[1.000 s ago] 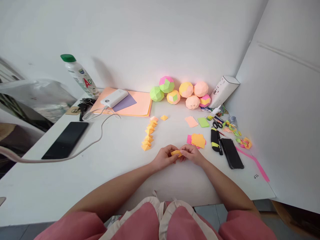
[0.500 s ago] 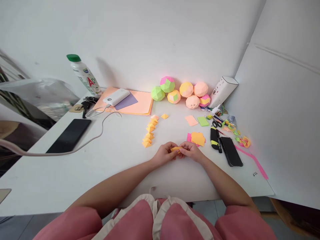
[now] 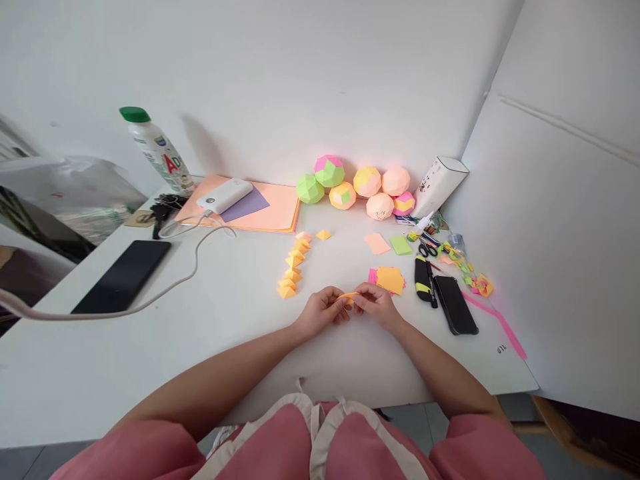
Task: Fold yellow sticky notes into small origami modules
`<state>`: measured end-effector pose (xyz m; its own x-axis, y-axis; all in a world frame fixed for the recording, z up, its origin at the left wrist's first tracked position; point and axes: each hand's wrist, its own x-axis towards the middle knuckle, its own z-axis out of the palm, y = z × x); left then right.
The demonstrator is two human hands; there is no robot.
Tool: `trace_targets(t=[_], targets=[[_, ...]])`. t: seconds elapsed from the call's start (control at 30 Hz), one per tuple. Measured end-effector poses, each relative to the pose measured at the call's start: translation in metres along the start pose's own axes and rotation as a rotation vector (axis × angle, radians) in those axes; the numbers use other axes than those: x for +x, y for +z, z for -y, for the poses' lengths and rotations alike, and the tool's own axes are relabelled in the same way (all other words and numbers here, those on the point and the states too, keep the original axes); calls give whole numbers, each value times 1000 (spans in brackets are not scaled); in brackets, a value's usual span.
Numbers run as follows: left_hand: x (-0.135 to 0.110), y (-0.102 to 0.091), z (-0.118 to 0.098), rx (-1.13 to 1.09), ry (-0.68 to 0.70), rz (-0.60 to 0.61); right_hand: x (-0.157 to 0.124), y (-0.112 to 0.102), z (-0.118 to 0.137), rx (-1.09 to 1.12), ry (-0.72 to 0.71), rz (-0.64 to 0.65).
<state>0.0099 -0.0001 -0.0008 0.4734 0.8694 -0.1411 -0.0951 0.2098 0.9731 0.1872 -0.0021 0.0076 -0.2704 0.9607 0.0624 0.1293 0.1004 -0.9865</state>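
My left hand and my right hand meet over the white table, both pinching a small folded orange paper piece between their fingertips. Just beyond my right hand lies a stack of orange and pink paper squares. A row of several folded orange paper units runs away from my left hand. Several coloured paper balls stand at the back by the wall.
A black phone and a white cable lie at left, with a power bank on peach paper sheets and a bottle. At right are another phone, a marker, scissors and a white carton.
My hands stay together on the orange piece, working it slightly. The view has shifted a little, so everything sits slightly more to the left.
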Motion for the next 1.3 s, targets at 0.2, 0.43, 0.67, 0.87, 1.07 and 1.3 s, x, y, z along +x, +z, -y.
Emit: trace_targets(t=[0.2, 0.43, 0.67, 0.87, 1.07, 1.3], targets=[[0, 2, -6, -72, -19, -92, -5, 3, 11, -526, -682, -220], [0, -1, -11, -33, -27, 61, -2, -5, 3, -898, -955, -151], [0, 0, -13, -7, -52, 61, -1, -1, 2, -867, -900, -87], [-4, 0, -16, 18, -55, 20, -3, 2, -2, -868, -849, -64], [-6, 3, -16, 33, -42, -28, -3, 3, -1, -833, -804, -12], [-4, 2, -14, 47, -48, 8, -4, 9, 5, -529, -474, -97]])
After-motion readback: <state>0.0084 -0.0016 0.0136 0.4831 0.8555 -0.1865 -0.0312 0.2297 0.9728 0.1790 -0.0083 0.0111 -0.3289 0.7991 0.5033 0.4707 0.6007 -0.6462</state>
